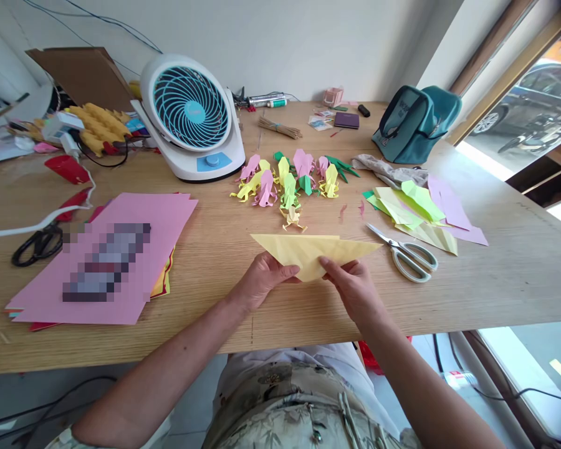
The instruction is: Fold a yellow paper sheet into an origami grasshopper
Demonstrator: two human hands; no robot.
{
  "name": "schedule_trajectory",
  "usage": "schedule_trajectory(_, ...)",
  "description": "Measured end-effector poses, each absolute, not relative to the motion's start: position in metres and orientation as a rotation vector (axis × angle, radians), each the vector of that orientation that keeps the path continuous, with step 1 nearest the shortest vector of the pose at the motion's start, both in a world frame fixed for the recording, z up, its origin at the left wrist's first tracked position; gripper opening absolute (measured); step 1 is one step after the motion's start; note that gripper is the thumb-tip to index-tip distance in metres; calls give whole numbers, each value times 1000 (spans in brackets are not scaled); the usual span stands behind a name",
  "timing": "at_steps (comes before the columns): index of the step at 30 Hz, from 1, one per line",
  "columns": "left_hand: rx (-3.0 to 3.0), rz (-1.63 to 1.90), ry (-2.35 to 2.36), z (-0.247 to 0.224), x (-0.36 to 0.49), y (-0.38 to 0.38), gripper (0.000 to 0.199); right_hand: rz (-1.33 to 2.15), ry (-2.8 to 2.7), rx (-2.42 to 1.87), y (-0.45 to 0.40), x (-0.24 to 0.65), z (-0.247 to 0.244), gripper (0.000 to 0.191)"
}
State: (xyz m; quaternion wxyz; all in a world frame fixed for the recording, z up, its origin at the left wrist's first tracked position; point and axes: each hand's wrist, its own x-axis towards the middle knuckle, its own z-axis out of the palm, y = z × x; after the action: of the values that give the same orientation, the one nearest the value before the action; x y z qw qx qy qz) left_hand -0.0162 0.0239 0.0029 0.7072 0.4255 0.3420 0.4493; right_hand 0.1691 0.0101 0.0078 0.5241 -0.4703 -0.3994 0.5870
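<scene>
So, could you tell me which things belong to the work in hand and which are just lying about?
Likely working things:
yellow paper, in left hand and right hand
folded paper figures
white-handled scissors
loose coloured paper

Likely lying about:
fan
teal bag
purple booklet

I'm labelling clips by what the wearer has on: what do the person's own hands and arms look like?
Both the left hand and right hand are ungloved, with no watch or bracelet showing. The forearms are bare; only bits of pale, patterned sleeves show low in the picture. Some fingers are partly hidden, so rings can't be ruled out.
</scene>
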Motion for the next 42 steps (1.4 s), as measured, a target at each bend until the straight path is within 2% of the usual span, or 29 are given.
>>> schedule_trajectory(7, 989, 858, 649, 13, -41, 34, 65, 1547, -1243, -1214, 22, 217, 25, 35)
schedule_trajectory(11, 1102, 701, 722, 11, -33, 33, 56, 1717, -1513, -1246, 25, 224, 24, 37)
schedule_trajectory(15, 1132, 655, 824, 2, -23, 32, 57, 1743, -1633, -1222, 29, 215, 13, 37)
schedule_trajectory(18, 1157, 709, 889, -1, -22, 33, 54, 1726, -1621, -1171, 29, 208, 13, 37)
schedule_trajectory(22, 1221, 871, 939, 0, -23, 33, 39, 1620, -1533, -1080, 26, 204, 17, 39)
schedule_trajectory(25, 1255, 994, 974, 1, -22, 33, 39, 1570, -1430, -1123, 23, 203, 15, 35)
schedule_trajectory(30, 1338, 1005, 961, -1, -20, 33, 31, 1561, -1298, -1158, 22, 200, 5, 34)
schedule_trajectory(42, 1354, 1093, 1012, -4, -18, 33, 30, 1481, -1367, -1210, 20, 196, -1, 32)
